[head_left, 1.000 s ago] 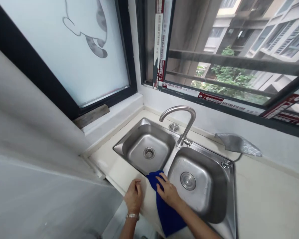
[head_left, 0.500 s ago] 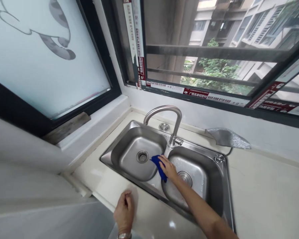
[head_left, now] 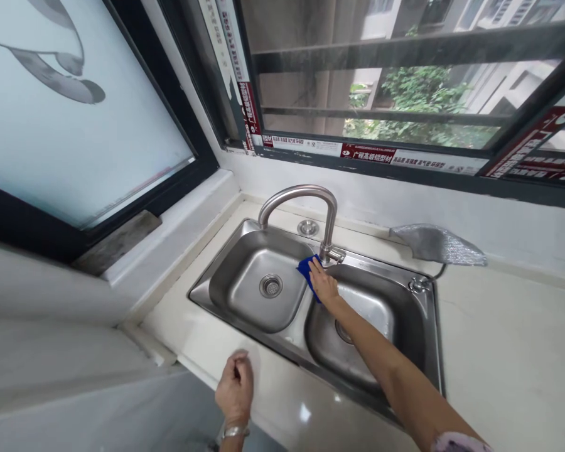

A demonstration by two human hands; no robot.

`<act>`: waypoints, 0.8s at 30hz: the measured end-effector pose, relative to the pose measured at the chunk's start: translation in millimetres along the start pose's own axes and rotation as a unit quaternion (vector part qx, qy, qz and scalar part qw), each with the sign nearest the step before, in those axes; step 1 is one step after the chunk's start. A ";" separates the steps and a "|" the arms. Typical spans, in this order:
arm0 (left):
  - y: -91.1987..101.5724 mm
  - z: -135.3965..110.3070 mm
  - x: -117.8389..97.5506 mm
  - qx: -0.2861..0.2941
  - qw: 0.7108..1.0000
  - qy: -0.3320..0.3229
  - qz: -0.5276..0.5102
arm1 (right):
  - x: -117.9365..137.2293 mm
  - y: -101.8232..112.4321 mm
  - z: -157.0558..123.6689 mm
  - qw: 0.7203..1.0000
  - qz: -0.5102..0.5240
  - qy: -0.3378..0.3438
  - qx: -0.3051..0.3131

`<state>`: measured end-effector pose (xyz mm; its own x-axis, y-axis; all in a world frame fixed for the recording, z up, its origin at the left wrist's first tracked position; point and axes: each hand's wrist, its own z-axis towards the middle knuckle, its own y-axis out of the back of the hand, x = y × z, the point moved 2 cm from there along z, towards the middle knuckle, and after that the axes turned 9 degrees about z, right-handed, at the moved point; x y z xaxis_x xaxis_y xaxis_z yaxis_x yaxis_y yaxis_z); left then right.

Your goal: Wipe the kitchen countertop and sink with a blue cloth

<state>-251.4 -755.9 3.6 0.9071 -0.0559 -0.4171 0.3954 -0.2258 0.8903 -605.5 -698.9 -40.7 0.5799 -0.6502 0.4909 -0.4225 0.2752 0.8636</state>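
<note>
A blue cloth (head_left: 306, 269) lies under the fingers of my right hand (head_left: 324, 287), pressed on the divider between the two bowls of the steel sink (head_left: 282, 342). The cloth's upper end is close to the base of the curved faucet (head_left: 330, 232). My left hand (head_left: 236, 384), with a metal band at the wrist, rests by the front edge of the countertop (head_left: 202, 342). Its fingers are curled in, and I see nothing in them. The left bowl's drain (head_left: 270, 286) shows fully, while my right forearm partly covers the right drain (head_left: 343, 331).
Behind the sink lies a round metal drain part (head_left: 307, 228). A silvery wrapped piece (head_left: 440, 243) sits at the back right, near a small fitting (head_left: 419, 285) on the sink's corner. A dark-framed window (head_left: 367, 150) and an open frosted pane (head_left: 85, 125) border the counter.
My right hand has slid the blue cloth along the divider, away from me toward the faucet base. My left hand stays at the counter edge. The view has shifted slightly.
</note>
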 end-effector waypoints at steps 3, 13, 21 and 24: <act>0.8 -0.6 -1.0 0.004 1.000 -0.002 -0.003 | 20.7 -13.8 -28.1 0.997 0.028 0.052 0.041; 0.5 -5.0 -5.7 0.000 0.998 -0.028 -0.060 | 51.4 -36.0 -121.6 0.965 0.130 0.185 0.133; 9.4 -10.5 -0.8 0.066 0.957 -0.033 -0.279 | 132.4 39.2 -144.4 0.934 0.223 0.272 0.070; 19.8 -7.0 3.9 0.162 0.894 -0.018 -0.417 | 173.7 59.3 -176.2 0.892 0.284 0.337 0.104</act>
<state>-239.0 -753.8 20.8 0.3081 0.2333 -0.9223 0.8646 -0.4730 0.1692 -407.1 -670.8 116.1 0.4886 0.1439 0.8606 -0.8606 0.2417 0.4482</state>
